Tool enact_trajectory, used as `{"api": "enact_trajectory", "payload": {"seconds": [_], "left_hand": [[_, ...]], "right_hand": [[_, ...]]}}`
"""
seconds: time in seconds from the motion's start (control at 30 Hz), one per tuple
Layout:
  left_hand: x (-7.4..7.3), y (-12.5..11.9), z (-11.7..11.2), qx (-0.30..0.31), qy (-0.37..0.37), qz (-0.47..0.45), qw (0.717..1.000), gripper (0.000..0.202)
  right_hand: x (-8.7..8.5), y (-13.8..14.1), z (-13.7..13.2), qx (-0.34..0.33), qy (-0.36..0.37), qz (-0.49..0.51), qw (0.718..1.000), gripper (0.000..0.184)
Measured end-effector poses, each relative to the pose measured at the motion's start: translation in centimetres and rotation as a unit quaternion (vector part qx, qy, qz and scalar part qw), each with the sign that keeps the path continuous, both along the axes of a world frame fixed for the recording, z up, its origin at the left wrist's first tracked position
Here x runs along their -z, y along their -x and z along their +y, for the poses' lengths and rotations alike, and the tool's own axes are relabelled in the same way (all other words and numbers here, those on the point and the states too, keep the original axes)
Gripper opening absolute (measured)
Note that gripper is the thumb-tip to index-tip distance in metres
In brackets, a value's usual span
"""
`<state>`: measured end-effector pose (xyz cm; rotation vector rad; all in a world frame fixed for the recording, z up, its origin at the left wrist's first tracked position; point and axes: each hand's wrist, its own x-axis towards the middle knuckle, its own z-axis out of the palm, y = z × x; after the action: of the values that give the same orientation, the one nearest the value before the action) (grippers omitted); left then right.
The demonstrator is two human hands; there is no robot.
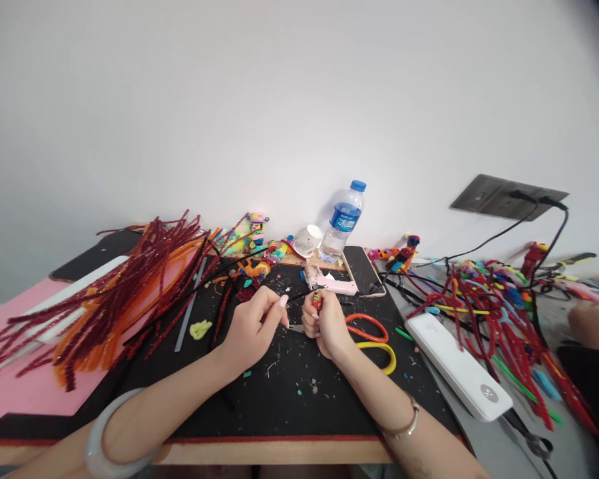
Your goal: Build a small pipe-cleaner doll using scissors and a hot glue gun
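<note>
My left hand [257, 320] pinches a thin black pipe cleaner [299, 295] between thumb and fingertips. That strand runs across to the top of my right hand [324, 320], which is closed around what looks like a small red lighter [317, 299]. Whether a flame is lit I cannot tell. Below my right hand lie scissors [389, 356] with one orange and one yellow handle, their blades partly covered. Just behind the hands rests a pink hot glue gun [337, 286]. A pale yellow coil [200, 330] sits left of my left hand.
Red and orange pipe cleaners [144, 293] cover the left side. A water bottle [343, 223] and paper cup [308, 240] stand by the wall. On the right are a white power bank [459, 366], more red pipe cleaners [504, 332], plugged cables and another person's arm [596, 326].
</note>
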<state>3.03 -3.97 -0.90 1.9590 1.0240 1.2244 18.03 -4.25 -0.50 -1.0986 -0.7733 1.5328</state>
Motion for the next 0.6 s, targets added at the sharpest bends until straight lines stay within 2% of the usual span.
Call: {"api": "enact_trajectory", "payload": {"seconds": [0.2, 0.6], "left_hand": [[-0.06, -0.13, -0.04, 0.002, 0.0, -0.003, 1.0, 0.023], [-0.09, -0.01, -0.06, 0.004, 0.018, -0.007, 1.0, 0.021]], "right_hand": [[-0.16, -0.02, -0.04, -0.015, 0.017, 0.018, 1.0, 0.045], [0.01, 0.1, -0.17, 0.006, 0.0, -0.026, 1.0, 0.031]]}}
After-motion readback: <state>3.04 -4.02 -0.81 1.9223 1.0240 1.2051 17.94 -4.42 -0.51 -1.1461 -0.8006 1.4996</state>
